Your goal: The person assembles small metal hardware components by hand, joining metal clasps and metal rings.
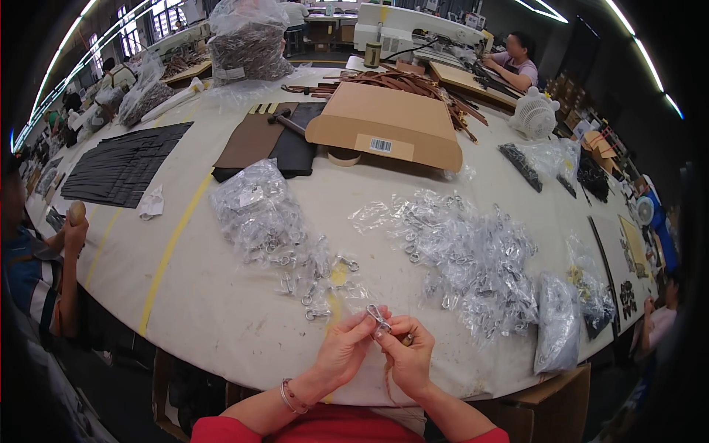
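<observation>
A silver metal snap hook (377, 317) is pinched between the fingertips of both hands above the near table edge. My left hand (346, 351) grips it from the left, and my right hand (408, 356) from the right. Something small and brass-coloured (407, 340) pokes out by my right fingers; its kind cannot be made out. A thin cord hangs below that hand. Just beyond, several bagged snap hooks (317, 314) lie loose. Beyond them on the left is a pile of clear plastic bags (258, 199), and a larger pile of bagged metal hooks (480, 258) spreads to the right.
A cardboard box (391, 111), a hammer (284, 119), brown and black sheets and black strips (125, 162) lie across the pale table (221, 295). A full plastic bag (557, 321) sits near right. A white fan (535, 114) stands far right. Other people sit around.
</observation>
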`<state>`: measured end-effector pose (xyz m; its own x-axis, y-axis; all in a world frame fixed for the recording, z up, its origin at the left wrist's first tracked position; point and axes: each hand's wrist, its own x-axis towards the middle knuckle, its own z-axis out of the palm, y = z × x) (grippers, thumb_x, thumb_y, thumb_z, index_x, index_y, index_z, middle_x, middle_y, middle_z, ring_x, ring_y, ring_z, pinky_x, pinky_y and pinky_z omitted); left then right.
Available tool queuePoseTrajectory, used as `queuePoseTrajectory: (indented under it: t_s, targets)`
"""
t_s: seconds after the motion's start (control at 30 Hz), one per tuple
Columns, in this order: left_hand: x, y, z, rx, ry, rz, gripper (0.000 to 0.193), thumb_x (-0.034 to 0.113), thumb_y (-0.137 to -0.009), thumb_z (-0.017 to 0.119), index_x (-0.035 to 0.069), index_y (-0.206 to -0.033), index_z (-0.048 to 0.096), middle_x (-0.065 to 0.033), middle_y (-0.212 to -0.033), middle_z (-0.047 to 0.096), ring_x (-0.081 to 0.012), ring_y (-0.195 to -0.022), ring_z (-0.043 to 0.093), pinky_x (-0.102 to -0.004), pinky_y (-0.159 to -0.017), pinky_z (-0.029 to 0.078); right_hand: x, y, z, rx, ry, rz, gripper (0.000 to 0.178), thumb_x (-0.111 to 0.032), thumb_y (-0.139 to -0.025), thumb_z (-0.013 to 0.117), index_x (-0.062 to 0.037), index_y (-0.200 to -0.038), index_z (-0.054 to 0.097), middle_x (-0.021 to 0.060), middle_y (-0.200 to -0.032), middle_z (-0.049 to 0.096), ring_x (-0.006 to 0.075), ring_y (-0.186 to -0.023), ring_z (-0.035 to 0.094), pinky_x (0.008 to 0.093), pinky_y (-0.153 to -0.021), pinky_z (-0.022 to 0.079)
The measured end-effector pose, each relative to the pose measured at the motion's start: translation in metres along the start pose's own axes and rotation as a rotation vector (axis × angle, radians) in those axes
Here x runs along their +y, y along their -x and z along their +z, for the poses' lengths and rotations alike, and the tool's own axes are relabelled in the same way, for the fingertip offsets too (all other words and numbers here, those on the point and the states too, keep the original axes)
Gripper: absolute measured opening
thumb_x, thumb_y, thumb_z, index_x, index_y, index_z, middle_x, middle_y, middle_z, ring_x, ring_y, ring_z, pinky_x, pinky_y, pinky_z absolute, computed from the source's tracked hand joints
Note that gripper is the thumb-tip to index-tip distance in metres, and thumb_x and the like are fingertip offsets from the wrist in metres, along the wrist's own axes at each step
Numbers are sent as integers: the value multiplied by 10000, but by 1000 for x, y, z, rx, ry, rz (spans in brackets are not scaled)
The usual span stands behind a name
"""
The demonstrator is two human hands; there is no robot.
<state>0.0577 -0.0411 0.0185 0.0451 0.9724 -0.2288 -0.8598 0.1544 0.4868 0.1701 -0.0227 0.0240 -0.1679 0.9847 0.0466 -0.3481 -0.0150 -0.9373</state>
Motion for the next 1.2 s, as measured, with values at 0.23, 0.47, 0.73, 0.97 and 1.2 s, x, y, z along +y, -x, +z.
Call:
queuePoseTrajectory:
  t_s: [0.23, 0.47, 0.73, 0.97, 1.2]
  targets:
    - [2, -3, -11, 39, -168, 107, 175, 83, -831, 511, -21, -954, 578, -65, -874, 606, -107, -815, 545, -236, -724, 433, -16, -3, -3, -296, 173, 410, 83, -93, -845, 514, -11, -843, 503, 16, -643, 501, 49, -473, 425, 179, -395, 291]
    - [37, 3, -21, 7, -612, 9, 143, 122, -821, 516, -8, -842, 570, -66, -616, 574, -99, -471, 499, -210, -421, 383, -22, -43, -25, -259, 130, 499, 229, -206, -896, 393, -6, -902, 505, 37, -675, 490, 67, -485, 419, 191, -444, 342]
    - [25, -4, -10, -180, -170, -329, 173, 181, -837, 492, 22, -839, 561, -75, -569, 548, -115, -408, 467, -205, -368, 344, -38, -36, -19, -371, 107, 437, 128, -102, -804, 566, -6, -887, 546, 26, -647, 531, 38, -473, 424, 163, -404, 317]
    - [31, -3, -12, -63, -243, -327, 263, 228, -873, 466, -1, -941, 578, -86, -625, 586, -119, -477, 534, -195, -372, 353, -23, -37, -6, -159, 248, 356, 101, -98, -768, 608, -35, -742, 533, -13, -539, 481, 32, -436, 407, 173, -374, 288]
    - [13, -4, -16, 13, -1060, 345, 187, 97, -799, 583, -8, -954, 581, -69, -609, 574, -100, -486, 523, -224, -417, 393, -8, -31, -3, -4, 106, 372, 116, -77, -771, 591, -43, -693, 511, -5, -508, 468, 47, -390, 396, 181, -358, 286]
